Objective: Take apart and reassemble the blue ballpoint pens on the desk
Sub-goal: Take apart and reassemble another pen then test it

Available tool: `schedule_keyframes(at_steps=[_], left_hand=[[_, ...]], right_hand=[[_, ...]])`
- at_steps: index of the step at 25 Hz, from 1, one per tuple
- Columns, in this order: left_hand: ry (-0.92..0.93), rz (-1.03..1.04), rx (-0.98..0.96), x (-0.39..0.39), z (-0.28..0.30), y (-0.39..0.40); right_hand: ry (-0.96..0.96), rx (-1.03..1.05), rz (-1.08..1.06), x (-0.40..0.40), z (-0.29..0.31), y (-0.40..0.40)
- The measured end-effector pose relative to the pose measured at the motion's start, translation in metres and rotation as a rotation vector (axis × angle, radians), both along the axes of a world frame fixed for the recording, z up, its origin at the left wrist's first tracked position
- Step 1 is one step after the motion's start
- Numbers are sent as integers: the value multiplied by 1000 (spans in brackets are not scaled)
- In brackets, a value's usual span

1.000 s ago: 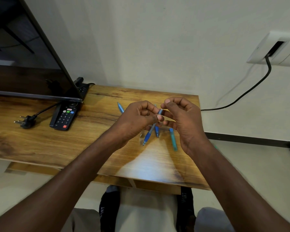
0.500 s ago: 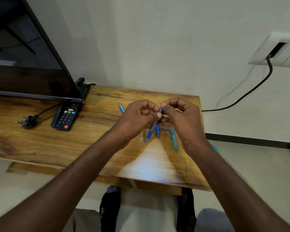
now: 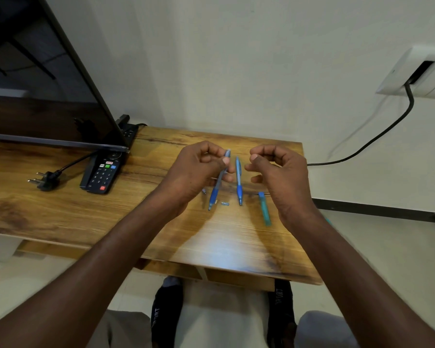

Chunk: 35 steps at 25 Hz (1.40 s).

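Observation:
My left hand grips a blue ballpoint pen by its upper barrel, tip slanting down toward the desk. My right hand hovers just right of it, fingers loosely curled, with nothing visible between thumb and forefinger. Between the hands a second blue pen lies on the desk, tip toward me. A teal pen barrel lies to its right, partly behind my right wrist. A small pale blue piece and a tiny tip piece lie near the held pen's tip.
A large screen stands at the back left. In front of it lie a black remote and a loose black plug. A black cable runs from a wall socket to the desk's right edge.
My right hand has let go of the top of the held pen and moved off to the right. The left hand still holds the pen; the second pen now shows between the hands.

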<state>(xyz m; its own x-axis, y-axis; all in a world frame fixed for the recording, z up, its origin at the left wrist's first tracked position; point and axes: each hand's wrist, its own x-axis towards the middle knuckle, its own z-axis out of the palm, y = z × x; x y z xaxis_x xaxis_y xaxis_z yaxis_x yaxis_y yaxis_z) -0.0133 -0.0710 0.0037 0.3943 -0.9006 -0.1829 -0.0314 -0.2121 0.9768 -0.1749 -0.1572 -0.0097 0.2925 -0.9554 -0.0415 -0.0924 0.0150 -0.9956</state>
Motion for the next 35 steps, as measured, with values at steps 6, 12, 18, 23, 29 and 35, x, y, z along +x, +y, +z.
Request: schedule_keyframes(at_steps=[6, 12, 18, 23, 29, 35], left_hand=[[-189, 144, 124, 23, -7, 11], [-366, 109, 148, 23, -6, 12], [-447, 43, 195, 25, -5, 15], [-438, 31, 201, 27, -3, 14], [-438, 10, 219, 23, -4, 13], [-463, -7, 235, 22, -5, 12]], right_hand=[[489, -164, 88, 3, -20, 3], [845, -388, 261, 19, -27, 15], [986, -493, 352, 27, -30, 26], [1044, -540, 384, 29, -30, 30], [1028, -579, 397, 31, -28, 34], [989, -647, 396, 36, -33, 41]])
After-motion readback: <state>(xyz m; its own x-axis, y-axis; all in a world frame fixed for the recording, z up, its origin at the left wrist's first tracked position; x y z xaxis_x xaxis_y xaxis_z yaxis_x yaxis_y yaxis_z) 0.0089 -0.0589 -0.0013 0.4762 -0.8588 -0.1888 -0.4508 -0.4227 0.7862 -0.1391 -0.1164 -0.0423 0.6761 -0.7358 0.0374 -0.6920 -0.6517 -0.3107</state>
